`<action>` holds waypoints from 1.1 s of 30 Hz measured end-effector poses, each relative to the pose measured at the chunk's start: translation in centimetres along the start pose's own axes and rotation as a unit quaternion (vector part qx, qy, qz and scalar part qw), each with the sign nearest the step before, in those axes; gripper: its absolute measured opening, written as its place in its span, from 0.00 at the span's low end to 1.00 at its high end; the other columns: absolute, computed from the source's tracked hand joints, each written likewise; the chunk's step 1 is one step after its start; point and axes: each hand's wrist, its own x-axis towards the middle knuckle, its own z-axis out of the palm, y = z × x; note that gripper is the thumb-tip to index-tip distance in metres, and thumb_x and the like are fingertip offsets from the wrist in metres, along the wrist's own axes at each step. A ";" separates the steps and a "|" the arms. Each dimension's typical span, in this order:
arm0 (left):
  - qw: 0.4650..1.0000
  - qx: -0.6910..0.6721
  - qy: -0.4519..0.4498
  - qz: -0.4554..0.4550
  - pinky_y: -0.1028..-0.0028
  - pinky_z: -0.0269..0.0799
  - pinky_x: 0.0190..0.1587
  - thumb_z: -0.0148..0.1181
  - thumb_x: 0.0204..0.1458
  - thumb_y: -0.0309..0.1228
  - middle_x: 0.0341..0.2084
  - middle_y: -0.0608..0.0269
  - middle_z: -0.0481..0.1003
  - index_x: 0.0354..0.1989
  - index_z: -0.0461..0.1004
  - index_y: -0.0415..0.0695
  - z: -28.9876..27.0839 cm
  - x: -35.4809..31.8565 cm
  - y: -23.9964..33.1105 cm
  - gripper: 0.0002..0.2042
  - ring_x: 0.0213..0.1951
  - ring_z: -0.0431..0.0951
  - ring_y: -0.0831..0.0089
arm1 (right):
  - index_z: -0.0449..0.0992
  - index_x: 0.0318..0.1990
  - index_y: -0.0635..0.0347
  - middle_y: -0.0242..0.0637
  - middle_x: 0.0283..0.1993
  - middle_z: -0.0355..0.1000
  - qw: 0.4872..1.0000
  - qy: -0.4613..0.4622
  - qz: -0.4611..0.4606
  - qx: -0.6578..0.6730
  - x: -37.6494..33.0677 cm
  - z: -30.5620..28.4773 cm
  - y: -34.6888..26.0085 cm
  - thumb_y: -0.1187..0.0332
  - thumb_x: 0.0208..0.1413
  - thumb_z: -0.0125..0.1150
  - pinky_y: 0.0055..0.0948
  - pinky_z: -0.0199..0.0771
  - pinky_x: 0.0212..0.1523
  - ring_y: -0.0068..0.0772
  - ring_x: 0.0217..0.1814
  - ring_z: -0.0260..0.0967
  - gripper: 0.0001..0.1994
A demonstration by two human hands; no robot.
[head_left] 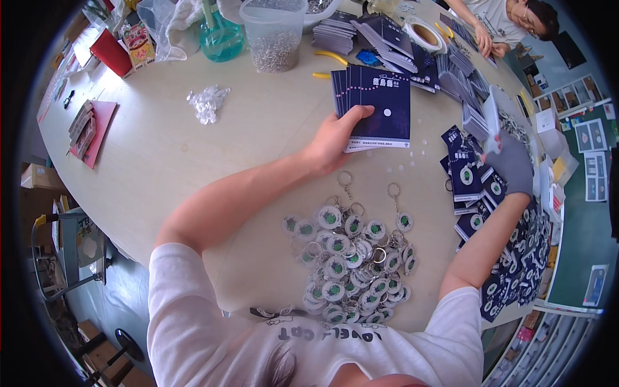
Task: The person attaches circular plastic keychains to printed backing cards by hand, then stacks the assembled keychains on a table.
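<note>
My bare left hand grips a fanned stack of dark blue cards, its thumb lying across the top one beside a round white spot. At the right, my right hand wears a grey glove and reaches over a heap of blue cards with round keychains fixed on them. Its fingers are bent and partly hidden; what they pinch is too small to tell. Between my arms lies a pile of clear round keychains with green centres and metal rings. One keychain lies at the pile's right edge.
A white tray of metal parts stands beyond my right hand. Farther back are stacked cards, a tape roll, a tub of metal rings and a green bottle. Clear discs lie left. Another person works at the far right.
</note>
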 end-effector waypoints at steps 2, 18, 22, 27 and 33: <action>1.000 0.005 0.017 0.013 0.61 0.77 0.49 0.57 0.58 0.32 0.46 0.55 0.75 0.53 0.68 0.37 -1.3 -0.2 0.0 0.17 0.47 0.78 0.63 | 0.73 0.39 0.64 0.33 0.32 0.72 0.926 0.056 -0.144 0.345 1.1 -1.3 -6.4 0.67 0.52 0.66 0.26 0.69 0.39 0.22 0.33 0.66 0.12; 0.981 0.172 -0.010 0.093 0.64 0.78 0.48 0.57 0.59 0.34 0.46 0.57 0.75 0.54 0.69 0.39 -1.9 0.1 -1.6 0.18 0.46 0.79 0.68 | 0.72 0.36 0.61 0.39 0.32 0.71 0.873 0.092 -0.341 0.335 0.3 0.2 -16.9 0.68 0.53 0.65 0.36 0.72 0.37 0.41 0.36 0.73 0.09; 0.988 0.145 0.015 0.055 0.65 0.79 0.46 0.56 0.59 0.34 0.44 0.56 0.77 0.52 0.71 0.39 -1.5 0.4 -1.5 0.16 0.44 0.80 0.67 | 0.70 0.39 0.61 0.42 0.33 0.71 0.868 0.115 -0.382 0.297 0.5 1.0 -16.3 0.67 0.55 0.62 0.39 0.71 0.36 0.47 0.35 0.71 0.10; 0.993 0.054 0.071 0.073 0.65 0.79 0.47 0.56 0.59 0.33 0.43 0.56 0.78 0.50 0.71 0.36 -1.3 0.7 -0.3 0.16 0.45 0.80 0.65 | 0.70 0.41 0.61 0.44 0.34 0.72 0.866 -0.018 -0.345 0.361 -0.7 -1.3 -13.5 0.65 0.58 0.58 0.40 0.70 0.37 0.43 0.35 0.73 0.09; 0.994 0.006 0.075 0.080 0.66 0.77 0.50 0.57 0.59 0.36 0.43 0.58 0.77 0.50 0.71 0.36 -1.0 0.3 -0.3 0.17 0.45 0.79 0.67 | 0.75 0.42 0.60 0.41 0.36 0.75 0.882 -0.161 -0.321 0.305 -5.2 -0.8 -11.1 0.66 0.52 0.62 0.36 0.72 0.40 0.42 0.37 0.74 0.12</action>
